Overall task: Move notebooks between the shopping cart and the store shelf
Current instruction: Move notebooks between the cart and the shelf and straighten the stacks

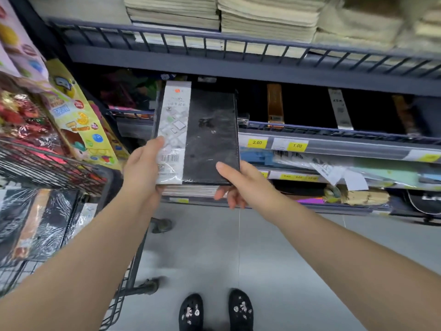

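Observation:
A black shrink-wrapped notebook (210,137) with a white label band down its left side is held flat in front of the middle shelf (334,136). My left hand (143,166) grips its near left corner, and my right hand (236,185) grips its near right corner with the thumb on top. More pages or notebooks show just beneath it. The wire shopping cart (112,187) stands at the left, with another black wrapped notebook (43,223) lying inside. More dark notebooks with gold and silver bands (275,103) stand on the shelf at right.
Stacks of pale paper pads (262,17) fill the top shelf behind a rail. Yellow price tags (257,142) line the shelf edge. Colourful packets (71,111) hang over the cart at the left. The grey floor and my black shoes (214,309) are below.

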A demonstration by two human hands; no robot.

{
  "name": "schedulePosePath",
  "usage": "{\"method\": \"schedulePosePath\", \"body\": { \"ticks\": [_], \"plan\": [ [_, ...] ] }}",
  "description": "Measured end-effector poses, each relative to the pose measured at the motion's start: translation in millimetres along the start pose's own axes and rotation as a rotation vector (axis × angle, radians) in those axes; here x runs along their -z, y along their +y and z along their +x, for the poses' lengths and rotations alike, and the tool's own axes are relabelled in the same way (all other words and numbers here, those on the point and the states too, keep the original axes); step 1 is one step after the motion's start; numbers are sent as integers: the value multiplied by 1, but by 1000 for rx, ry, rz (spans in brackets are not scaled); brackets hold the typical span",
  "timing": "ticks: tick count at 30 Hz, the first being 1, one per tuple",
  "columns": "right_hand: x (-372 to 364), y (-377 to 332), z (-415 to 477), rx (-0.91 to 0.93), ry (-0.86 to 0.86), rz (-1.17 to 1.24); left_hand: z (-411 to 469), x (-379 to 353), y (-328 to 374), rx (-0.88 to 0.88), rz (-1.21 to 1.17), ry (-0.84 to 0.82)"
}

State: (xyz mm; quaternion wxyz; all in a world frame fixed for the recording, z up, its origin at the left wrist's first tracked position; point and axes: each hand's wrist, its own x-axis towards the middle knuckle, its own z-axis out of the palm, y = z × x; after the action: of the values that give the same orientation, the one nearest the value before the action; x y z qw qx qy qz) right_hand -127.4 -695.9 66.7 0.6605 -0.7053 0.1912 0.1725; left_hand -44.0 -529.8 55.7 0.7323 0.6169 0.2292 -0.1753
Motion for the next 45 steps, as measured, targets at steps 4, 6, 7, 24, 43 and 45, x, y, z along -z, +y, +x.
{"method": "schedulePosePath", "body": {
  "ticks": [4, 6, 7, 24, 43, 45],
  "plan": [
    [17, -13, 14, 59, 100, 196, 24, -19, 9, 48, 42, -116],
    [25, -19, 25, 68, 127, 177, 42, -20, 10, 56, 129, -65],
    [29, -21, 32, 62, 143, 158, 54, -16, 9, 23, 255, -7],
    [-6, 36, 62, 686, 783, -1161, 111, -10, 5, -681, 1730, -97],
    [-14, -4, 102, 224, 387, -1387, 98, -2, 6, -604, 1723, -220],
    [-16, -11, 88, 177, 308, -1352, 83, 4, 12, -573, 1773, -258]
  ]
}}
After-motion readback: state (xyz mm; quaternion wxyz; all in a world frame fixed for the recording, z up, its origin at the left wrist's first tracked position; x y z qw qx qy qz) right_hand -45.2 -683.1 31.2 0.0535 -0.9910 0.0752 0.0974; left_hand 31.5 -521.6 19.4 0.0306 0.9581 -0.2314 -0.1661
